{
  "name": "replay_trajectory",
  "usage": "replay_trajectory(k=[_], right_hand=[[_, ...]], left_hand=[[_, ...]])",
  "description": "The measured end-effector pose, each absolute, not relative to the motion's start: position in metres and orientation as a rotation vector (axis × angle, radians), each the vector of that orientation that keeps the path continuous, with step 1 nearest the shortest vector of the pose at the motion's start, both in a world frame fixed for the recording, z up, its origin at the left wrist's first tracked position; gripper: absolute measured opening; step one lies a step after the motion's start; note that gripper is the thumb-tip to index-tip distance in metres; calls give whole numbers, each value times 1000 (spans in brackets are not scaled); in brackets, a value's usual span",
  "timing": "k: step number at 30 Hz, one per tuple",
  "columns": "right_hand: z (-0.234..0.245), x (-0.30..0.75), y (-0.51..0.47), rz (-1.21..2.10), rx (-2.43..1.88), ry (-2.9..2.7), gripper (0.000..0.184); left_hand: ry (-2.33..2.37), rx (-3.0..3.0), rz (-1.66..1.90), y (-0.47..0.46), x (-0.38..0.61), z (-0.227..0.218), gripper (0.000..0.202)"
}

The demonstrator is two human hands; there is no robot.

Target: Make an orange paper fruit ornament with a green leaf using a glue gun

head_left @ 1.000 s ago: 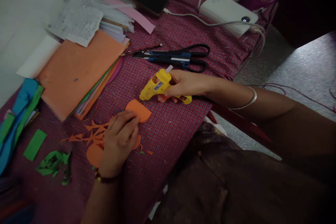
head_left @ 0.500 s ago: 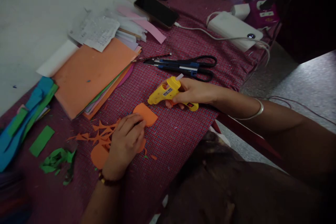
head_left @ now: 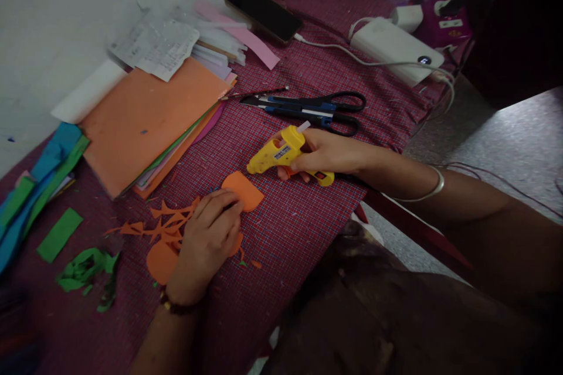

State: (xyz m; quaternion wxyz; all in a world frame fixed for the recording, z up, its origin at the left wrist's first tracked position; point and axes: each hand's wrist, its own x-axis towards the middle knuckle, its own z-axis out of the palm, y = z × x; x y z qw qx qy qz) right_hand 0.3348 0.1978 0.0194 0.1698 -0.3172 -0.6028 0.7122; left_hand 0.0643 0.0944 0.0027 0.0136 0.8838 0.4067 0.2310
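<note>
My right hand (head_left: 314, 155) is wrapped round a yellow hot glue gun (head_left: 281, 151), with a pale glue stick jutting from its back. The nozzle points left and down, just above and apart from an orange paper piece (head_left: 246, 192) with a rounded edge. My left hand (head_left: 211, 231) grips that piece at its left end, fingers curled together; the thumb is mostly hidden. Under and beside this hand lie another rounded orange piece (head_left: 162, 261) and thin orange paper scraps (head_left: 169, 220).
Black-and-blue scissors (head_left: 308, 110) lie beyond the glue gun. A stack of coloured sheets (head_left: 153, 117) sits at the left, with green scraps (head_left: 88, 269) nearer. Farther back are a phone (head_left: 264, 10) and a white power bank (head_left: 396, 50) joined by a cable. The checked cloth (head_left: 281, 252) covers the table.
The view has shifted slightly, so the things on the left sit a little farther left. Both hands keep their hold, and the glue gun stays nearly in place beside the orange piece.
</note>
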Motion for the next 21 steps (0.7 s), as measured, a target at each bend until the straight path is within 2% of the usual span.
replay_trajectory(k=[21], right_hand=[[16,335,199,2010,-845,-1738,11]], left_hand=[[1250,2721,699,95,65,5,25]])
